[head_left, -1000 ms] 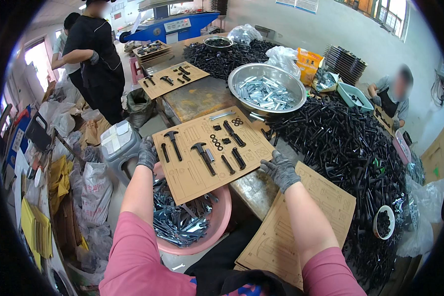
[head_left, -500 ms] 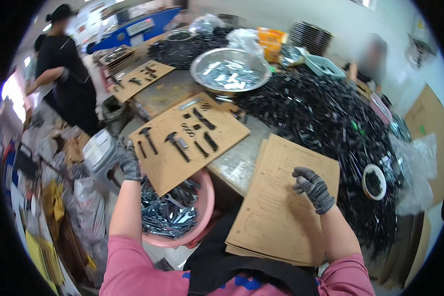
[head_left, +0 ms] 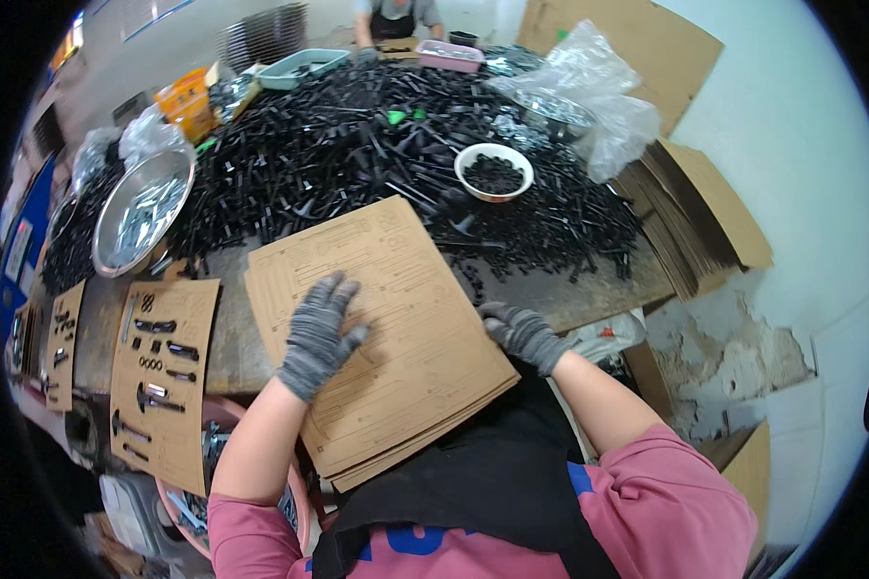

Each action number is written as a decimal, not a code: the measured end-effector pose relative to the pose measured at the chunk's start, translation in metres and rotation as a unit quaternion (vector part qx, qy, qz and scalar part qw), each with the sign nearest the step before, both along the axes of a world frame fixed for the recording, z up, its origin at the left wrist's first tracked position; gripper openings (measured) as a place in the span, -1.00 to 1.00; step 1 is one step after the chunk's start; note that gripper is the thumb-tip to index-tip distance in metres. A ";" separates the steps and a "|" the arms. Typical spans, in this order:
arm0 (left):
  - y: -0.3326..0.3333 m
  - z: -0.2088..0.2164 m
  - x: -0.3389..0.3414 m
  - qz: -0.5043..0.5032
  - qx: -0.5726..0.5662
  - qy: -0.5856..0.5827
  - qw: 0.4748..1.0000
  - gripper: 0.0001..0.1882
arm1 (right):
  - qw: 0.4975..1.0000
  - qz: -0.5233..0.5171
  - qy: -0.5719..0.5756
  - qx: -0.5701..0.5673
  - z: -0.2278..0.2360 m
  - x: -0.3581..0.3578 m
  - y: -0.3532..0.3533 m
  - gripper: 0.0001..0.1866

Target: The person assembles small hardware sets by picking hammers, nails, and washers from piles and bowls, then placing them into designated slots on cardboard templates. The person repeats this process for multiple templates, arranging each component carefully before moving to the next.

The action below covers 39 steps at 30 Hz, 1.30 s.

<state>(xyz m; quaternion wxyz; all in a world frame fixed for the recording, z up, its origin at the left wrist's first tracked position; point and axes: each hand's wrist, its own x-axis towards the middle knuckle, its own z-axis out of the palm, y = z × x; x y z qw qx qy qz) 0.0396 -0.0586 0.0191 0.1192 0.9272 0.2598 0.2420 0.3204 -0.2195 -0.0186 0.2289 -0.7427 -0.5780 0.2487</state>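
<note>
A stack of printed brown cardboard sheets (head_left: 410, 333) lies in front of me, overhanging the table's near edge. On the left part of its top sheet rests my left hand (head_left: 321, 333), in a grey knit glove, fingers stretched forward and thumb apart, holding nothing. My right hand (head_left: 529, 338), gloved alike, is at the stack's right edge with its fingers pointing left toward the sheets. It appears open, though part of the thumb is hidden. Left of the stack, a cardboard sheet (head_left: 185, 439) bears black hardware pieces, small rings and a silver strip.
A large heap of black metal parts (head_left: 328, 159) covers the table's back. In it stands a white bowl (head_left: 493, 197) of small black pieces. A metal basin (head_left: 106, 217) holds silver strips. Below left is a pink tub (head_left: 299, 502) of metal parts. Another person (head_left: 393, 24) sits opposite.
My view has swung right. My left hand has left the loaded sheet and now lies on the stack. My right hand has moved from above the stack to its right edge.
</note>
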 end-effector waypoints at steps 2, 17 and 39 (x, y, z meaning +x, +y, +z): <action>-0.006 -0.011 0.021 -0.025 0.013 0.079 0.996 -0.40 | 0.997 -0.006 -0.071 0.000 -0.001 -0.016 0.000 -0.55; -0.011 -0.034 0.040 -0.021 0.056 0.136 0.989 -0.44 | 0.991 0.100 0.076 0.048 -0.008 0.002 -0.010 -0.49; -0.041 -0.024 0.113 0.047 0.050 0.137 0.988 -0.50 | 0.876 -0.400 -0.202 0.180 0.010 0.391 -0.008 -0.66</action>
